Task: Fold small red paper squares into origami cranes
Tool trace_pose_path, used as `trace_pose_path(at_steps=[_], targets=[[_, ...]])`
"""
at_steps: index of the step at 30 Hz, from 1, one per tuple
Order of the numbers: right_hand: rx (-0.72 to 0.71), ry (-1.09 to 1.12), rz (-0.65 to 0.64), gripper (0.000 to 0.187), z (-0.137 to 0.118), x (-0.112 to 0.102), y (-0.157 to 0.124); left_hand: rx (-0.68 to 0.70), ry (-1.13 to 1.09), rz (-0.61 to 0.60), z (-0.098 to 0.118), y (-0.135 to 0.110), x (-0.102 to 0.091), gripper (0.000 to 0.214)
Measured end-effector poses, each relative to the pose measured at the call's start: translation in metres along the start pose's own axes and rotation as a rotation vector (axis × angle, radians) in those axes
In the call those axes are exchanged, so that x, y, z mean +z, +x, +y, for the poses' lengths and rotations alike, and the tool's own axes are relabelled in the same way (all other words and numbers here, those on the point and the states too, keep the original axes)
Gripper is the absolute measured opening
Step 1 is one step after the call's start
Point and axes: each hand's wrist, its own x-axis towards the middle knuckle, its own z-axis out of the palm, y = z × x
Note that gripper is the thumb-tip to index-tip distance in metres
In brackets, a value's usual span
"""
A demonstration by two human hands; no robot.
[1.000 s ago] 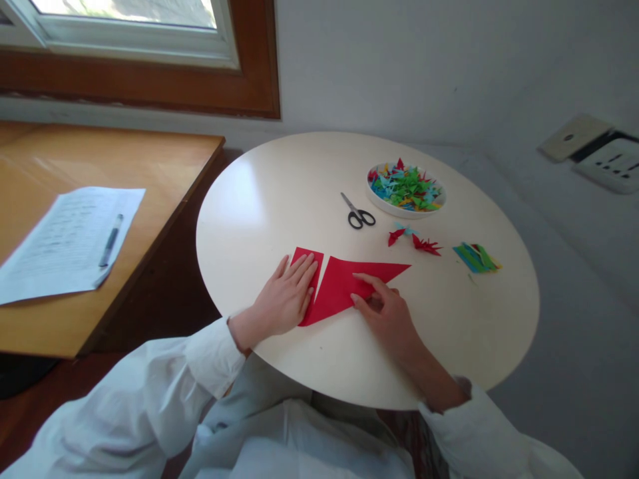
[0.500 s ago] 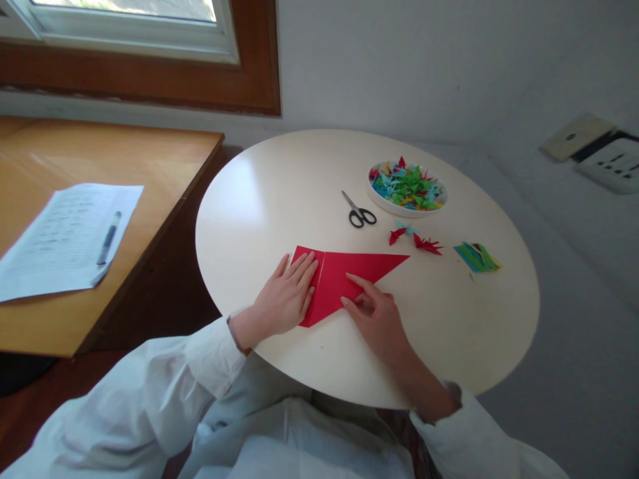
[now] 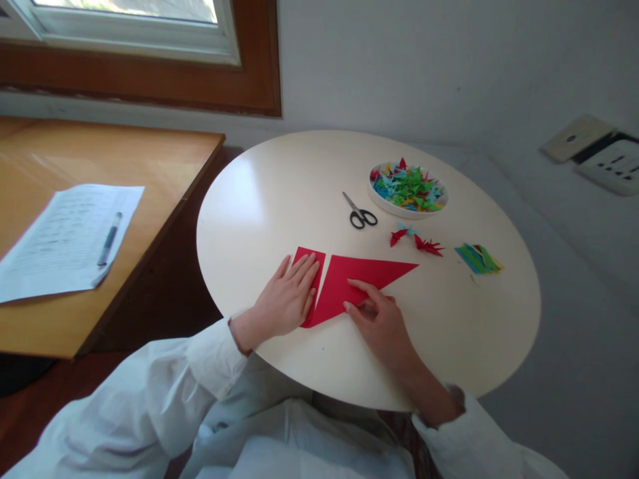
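Observation:
My left hand (image 3: 288, 293) lies flat with fingers stretched out, pressing a narrow strip of red paper (image 3: 318, 258) onto the table. To its right is a larger, pointed piece of red paper (image 3: 344, 276). A thin wedge-shaped gap parts the two, widest at the far edge and narrowing towards me, where they come close together; whether they still join there I cannot tell. My right hand (image 3: 377, 319) grips the near edge of the larger piece, index finger on top and thumb at the edge. Its other fingers are curled under.
On the round white table (image 3: 279, 179) are black-handled scissors (image 3: 358, 213), a white bowl (image 3: 399, 211) heaped with small coloured paper cranes, several loose cranes (image 3: 426, 245) and a stack of coloured paper (image 3: 476, 258). A wooden desk (image 3: 164, 150) at left holds written sheets (image 3: 60, 233) and a pen (image 3: 110, 239).
The larger red piece has swung away to the right, its far tip shifting right and nearer to me. The slit between the pieces has widened into a gap. My left hand stays put.

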Motion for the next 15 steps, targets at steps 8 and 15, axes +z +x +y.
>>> trace_pose_path(at_steps=[8, 15], targets=[[-0.013, -0.006, 0.033, 0.031, -0.003, 0.005, 0.001, -0.005, 0.000, 0.021, 0.000, 0.000, 0.000, 0.049], [-0.013, -0.047, 0.007, 0.032, -0.015, 0.020, -0.011, -0.003, 0.011, 0.029, 0.000, 0.000, 0.002, 0.049]])
